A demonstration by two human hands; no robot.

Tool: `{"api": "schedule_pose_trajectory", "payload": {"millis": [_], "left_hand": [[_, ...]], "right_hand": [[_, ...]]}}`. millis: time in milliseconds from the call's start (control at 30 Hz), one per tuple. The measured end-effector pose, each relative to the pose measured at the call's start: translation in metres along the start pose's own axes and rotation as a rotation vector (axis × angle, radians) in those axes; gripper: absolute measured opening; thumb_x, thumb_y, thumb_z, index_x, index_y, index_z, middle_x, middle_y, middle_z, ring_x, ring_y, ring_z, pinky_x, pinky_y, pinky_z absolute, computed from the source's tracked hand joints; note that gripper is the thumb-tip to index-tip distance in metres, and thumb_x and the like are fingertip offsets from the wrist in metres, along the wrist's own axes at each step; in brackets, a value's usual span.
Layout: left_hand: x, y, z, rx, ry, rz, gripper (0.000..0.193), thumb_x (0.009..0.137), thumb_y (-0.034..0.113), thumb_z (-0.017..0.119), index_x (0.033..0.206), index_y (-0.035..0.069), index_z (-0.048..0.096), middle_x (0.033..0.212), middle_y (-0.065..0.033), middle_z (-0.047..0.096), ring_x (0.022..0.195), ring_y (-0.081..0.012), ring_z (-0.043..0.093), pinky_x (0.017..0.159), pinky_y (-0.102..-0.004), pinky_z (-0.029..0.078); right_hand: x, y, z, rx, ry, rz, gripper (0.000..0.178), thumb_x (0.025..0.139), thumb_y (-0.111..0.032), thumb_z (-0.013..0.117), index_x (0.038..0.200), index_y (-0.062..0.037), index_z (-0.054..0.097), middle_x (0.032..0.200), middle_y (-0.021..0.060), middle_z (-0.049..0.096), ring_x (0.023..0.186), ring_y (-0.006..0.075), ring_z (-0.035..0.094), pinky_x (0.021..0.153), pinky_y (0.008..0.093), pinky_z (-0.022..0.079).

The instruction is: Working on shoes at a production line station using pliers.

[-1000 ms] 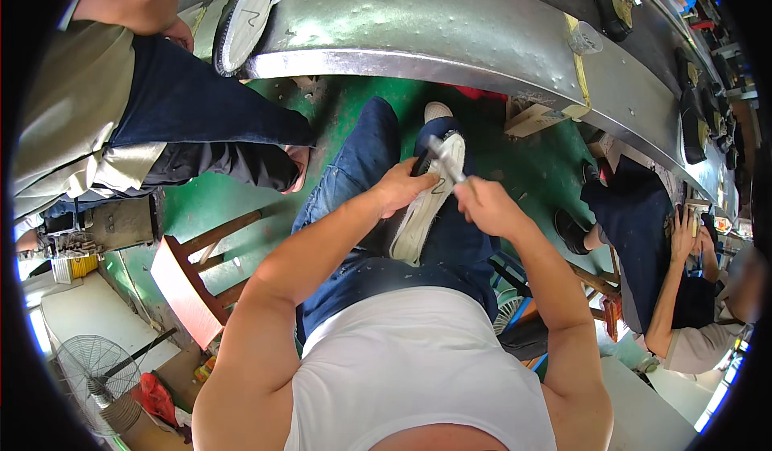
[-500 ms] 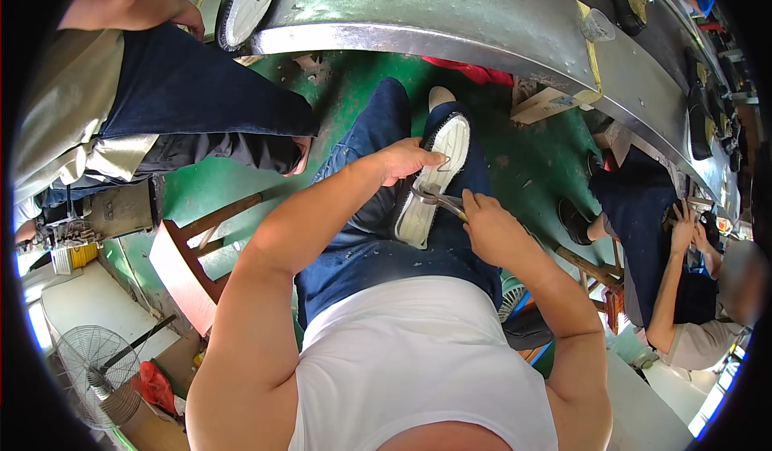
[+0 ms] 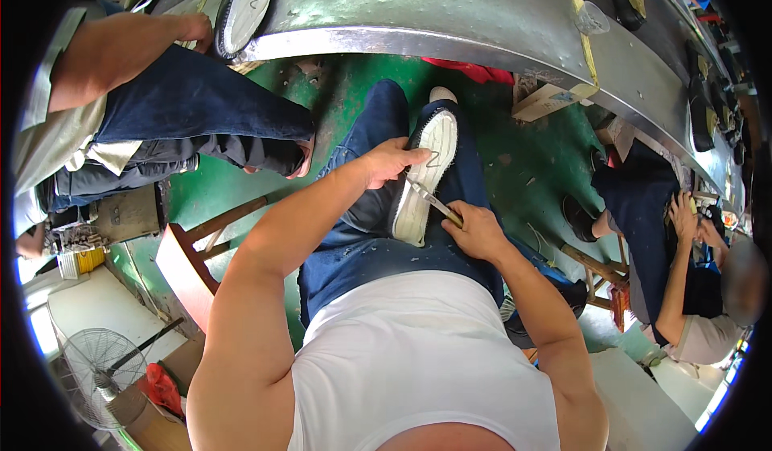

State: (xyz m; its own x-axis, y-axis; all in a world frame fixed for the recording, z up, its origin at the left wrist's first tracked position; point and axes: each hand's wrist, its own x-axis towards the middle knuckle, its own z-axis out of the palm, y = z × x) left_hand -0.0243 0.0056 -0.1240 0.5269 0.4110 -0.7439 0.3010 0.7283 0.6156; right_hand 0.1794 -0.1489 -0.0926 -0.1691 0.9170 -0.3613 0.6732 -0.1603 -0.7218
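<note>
I have the left hand (image 3: 392, 164) gripping the shoe (image 3: 430, 176), sole (image 3: 440, 135) up on the lap (image 3: 354, 258), the right hand (image 3: 476, 232) closed around the tool (image 3: 440, 205). Its head has shifted nearer, past the left thumb (image 3: 418, 156), so work now seems centred mid-shoe.

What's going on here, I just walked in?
The left hand holds a white-soled shoe sole-up over the lap. The right hand grips a metal hand tool, its head over the sole; whether they touch isn't clear. A second shoe sits sole-up by the metal bench's edge.
</note>
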Motion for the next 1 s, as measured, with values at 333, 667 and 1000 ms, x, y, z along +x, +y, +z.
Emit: {"api": "schedule_pose_trajectory", "payload": {"millis": [333,667,1000], "left_hand": [[-0.015,-0.028,0.006,-0.261,-0.301,0.082,0.085,0.094,0.034,0.069,0.159,0.022,0.016,0.151,-0.002,0.043,0.136,-0.019,0.042,0.114,-0.0396,0.032],[-0.019,-0.066,0.017,-0.729,-0.17,0.244,0.052,0.103,0.044,0.044,0.143,0.012,0.048,0.135,-0.0112,0.059,0.126,-0.0269,0.053,0.111,-0.0437,0.037],[-0.012,-0.063,0.03,-0.288,0.002,0.403,0.089,0.1,0.034,0.062,0.16,0.009,0.001,0.154,-0.0119,0.036,0.14,-0.0208,0.034,0.116,-0.0343,0.029]], "right_hand": [[-0.017,-0.004,-0.019,-0.181,-0.113,0.105,0.02,0.091,-0.02,0.062,0.093,-0.0008,0.065,0.089,0.023,0.069,0.089,0.0413,0.066,0.081,0.0505,0.051],[0.027,-0.019,-0.034,0.394,-0.52,0.388,0.026,0.091,-0.023,0.063,0.094,0.0026,0.061,0.075,0.0109,0.065,0.048,0.018,0.057,0.049,0.0335,0.048],[0.009,0.015,-0.049,0.914,-0.595,0.507,0.035,0.092,-0.014,0.066,0.121,0.0043,0.059,0.103,0.0113,0.067,0.095,0.0195,0.067,0.068,0.0342,0.061]]}}
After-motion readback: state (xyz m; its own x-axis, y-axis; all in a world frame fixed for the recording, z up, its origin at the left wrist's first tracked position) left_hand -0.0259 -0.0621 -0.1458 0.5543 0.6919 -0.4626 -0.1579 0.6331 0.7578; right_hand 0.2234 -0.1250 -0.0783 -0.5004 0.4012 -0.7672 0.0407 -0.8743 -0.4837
